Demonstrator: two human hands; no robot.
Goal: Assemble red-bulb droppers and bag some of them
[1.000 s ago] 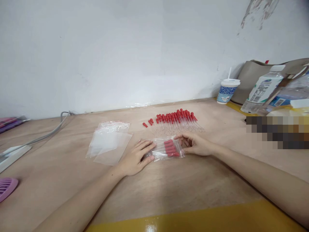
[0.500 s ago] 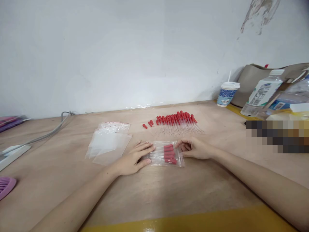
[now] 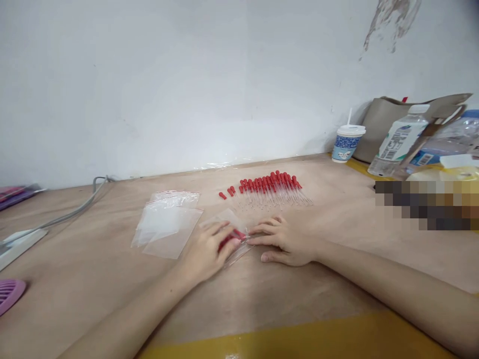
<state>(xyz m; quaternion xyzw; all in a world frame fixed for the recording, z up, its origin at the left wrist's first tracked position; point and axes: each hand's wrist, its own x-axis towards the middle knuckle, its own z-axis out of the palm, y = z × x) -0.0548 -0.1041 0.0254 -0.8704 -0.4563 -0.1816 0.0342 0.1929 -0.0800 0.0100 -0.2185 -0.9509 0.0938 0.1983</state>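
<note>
A clear zip bag of droppers with red rubber bulbs lies on the table between my hands. My left hand is closed over it, fingers and thumb around the red bulbs, which are partly hidden. My right hand reaches in from the right with its fingers stretched out flat. Its fingertips touch the bag's right edge, and the thumb stands apart. Behind the hands lies a row of loose glass droppers, red bulbs pointing away. To the left are several flat clear zip bags, overlapping.
At the back right stand a blue paper cup with a straw, a plastic bottle and a grey bag. A grey cable runs to a white power strip at left. A pink slatted object sits near it.
The bag of droppers has turned and shifted left, so its red bulbs now lie under my left fingers. My right hand has moved left and its curled fingers have straightened.
</note>
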